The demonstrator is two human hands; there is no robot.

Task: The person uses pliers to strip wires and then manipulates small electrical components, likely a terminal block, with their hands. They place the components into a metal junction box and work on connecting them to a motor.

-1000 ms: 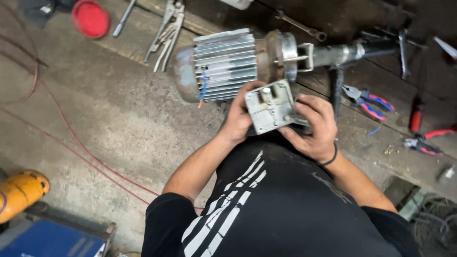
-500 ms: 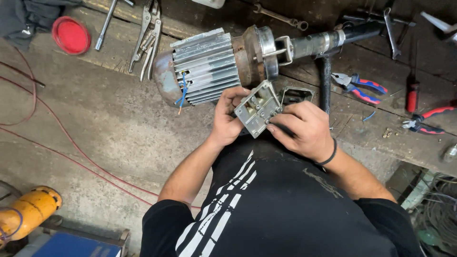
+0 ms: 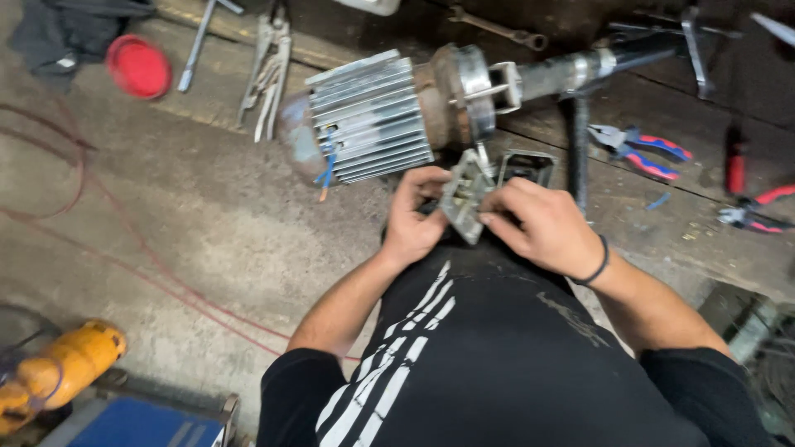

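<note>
Two hands hold a small grey metal box (image 3: 465, 199) — left hand (image 3: 414, 217) grips its side, right hand (image 3: 537, 225) pinches its edge. It sits at 6 o'clock from the finned motor (image 3: 373, 116). Next, I think — turn it gently, keep hold.

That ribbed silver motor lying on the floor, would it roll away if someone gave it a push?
Probably a little: the finned motor has a round body and lies on its side. The long shaft assembly sticking out of it would likely check any roll. All that metal suggests it is heavy for its size.
</note>
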